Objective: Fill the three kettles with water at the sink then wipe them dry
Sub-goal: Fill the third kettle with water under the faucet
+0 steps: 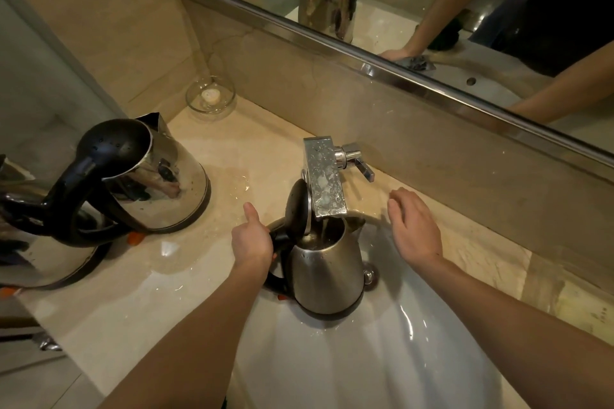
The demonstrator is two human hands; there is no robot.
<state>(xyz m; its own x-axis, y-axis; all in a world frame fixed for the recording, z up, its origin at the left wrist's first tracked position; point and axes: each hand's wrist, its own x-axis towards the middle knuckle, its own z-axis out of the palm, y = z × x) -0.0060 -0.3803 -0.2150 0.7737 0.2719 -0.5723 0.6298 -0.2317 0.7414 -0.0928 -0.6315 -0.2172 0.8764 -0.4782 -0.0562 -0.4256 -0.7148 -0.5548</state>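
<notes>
A single wide-angle camera sits on the person's head, facing forward and steeply down. It looks from close above at the pale beige stone counter (232,149) and the white oval sink (365,362). The left hand (252,242) and right hand (415,229) reach in from the bottom edge. The brushed steel kettle with a raised black lid (327,272) sits near frame centre. The steel-framed wall mirror (332,45) slants across the top, and a polished steel kettle with a black handle (66,259) is cropped at the left edge.
</notes>
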